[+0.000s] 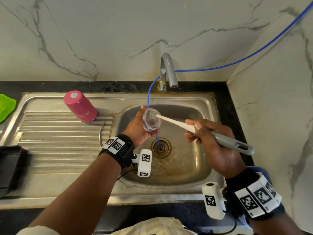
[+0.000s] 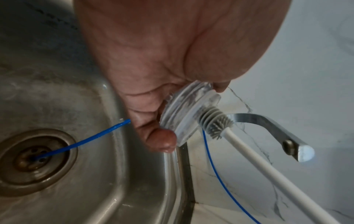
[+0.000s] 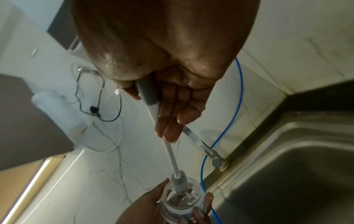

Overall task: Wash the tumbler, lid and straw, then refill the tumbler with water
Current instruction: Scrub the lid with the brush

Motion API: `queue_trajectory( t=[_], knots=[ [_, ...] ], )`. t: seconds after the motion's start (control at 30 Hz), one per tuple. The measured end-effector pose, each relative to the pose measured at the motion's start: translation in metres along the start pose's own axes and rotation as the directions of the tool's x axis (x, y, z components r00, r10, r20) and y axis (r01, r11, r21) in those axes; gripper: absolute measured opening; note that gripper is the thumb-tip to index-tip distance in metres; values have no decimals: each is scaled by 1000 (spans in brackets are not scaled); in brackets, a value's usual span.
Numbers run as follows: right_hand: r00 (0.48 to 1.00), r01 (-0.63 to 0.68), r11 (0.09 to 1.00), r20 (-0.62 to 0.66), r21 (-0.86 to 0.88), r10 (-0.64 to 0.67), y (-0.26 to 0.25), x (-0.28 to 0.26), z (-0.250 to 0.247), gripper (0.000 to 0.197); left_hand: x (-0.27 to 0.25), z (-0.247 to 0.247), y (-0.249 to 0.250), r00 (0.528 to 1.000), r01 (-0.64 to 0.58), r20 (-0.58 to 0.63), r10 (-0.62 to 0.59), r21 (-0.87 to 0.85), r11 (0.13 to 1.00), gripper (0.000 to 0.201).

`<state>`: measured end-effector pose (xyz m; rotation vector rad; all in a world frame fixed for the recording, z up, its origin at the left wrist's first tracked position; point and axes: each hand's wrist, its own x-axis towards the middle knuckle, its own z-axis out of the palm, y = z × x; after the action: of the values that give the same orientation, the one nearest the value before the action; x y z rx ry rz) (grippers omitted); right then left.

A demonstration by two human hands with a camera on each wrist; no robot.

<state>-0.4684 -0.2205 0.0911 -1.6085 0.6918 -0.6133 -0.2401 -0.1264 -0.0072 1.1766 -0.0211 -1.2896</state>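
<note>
Head view, lid: we hold the clear lid (image 1: 151, 120) over the sink (image 1: 194, 180), at about 12 o'clock from the drain (image 1: 160, 147).
Head view, left grip: our left hand (image 1: 138, 128) cups the lid from behind, fingers curled round its rim.
Head view, right grip: our right hand (image 1: 208, 134) is closed round the brush (image 1: 177, 123), whose head sits inside the lid.
Head view, tumbler: the pink tumbler (image 1: 80, 106) stands upside down on the draining board, at 10 o'clock from the drain, well apart from both hands.
Head view, straw: a thin metal rod (image 1: 101, 133) lies on the ribs just beside the tumbler; we judge it the straw, but cannot be sure.
Left wrist view, lid: see-through plastic with a ribbed screw thread (image 2: 188, 115), pinched at the edge by wet fingertips (image 2: 162, 143).
Left wrist view, handling: we judge it light and stiff, slippery when wet; the threaded rim is the best place to hold.
Right wrist view, brush: grey bristles (image 3: 179, 184) press into the lid's hollow (image 3: 184, 203).
Right wrist view, tap: the tap (image 3: 201, 144) shows no water running.
</note>
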Motion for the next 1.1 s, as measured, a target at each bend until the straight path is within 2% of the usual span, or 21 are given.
queue_trajectory(
  t=[0.07, 0.23, 0.37, 0.47, 0.6, 0.73, 0.9, 1.1],
  knots=[
    [1000, 10, 1000, 18, -7, -10, -2, 4, -1, 24, -2, 3, -1, 1000, 0, 11, 0, -37, 999, 65],
    [992, -33, 999, 125, -2, 33, -9, 14, -9, 30, -5, 3, 2, 997, -65, -49, 59, -129, 990, 63],
    [996, 1, 998, 85, -61, 4, -4, 22, -16, 22, -8, 10, -3, 995, -90, -65, 82, -134, 987, 54],
    [993, -29, 999, 117, -33, 33, -2, 25, -18, 28, -3, 10, -4, 991, -115, -83, 103, -151, 982, 51],
    [984, -45, 997, 169, -56, 53, -1, 31, -25, 31, 1, 6, -9, 992, -104, -76, 96, -107, 989, 56],
    [981, -62, 998, 185, -10, 63, -3, 33, -34, 33, 9, 9, -15, 990, -107, -104, 92, -148, 983, 69],
    [987, 11, 991, 161, -135, 11, 0, 45, -36, 24, 14, 12, -8, 991, -120, -68, 113, -116, 986, 52],
    [973, -18, 996, 230, -85, 38, -4, 47, -38, 30, 22, 10, 0, 987, -140, -103, 126, -140, 980, 52]
  ],
)
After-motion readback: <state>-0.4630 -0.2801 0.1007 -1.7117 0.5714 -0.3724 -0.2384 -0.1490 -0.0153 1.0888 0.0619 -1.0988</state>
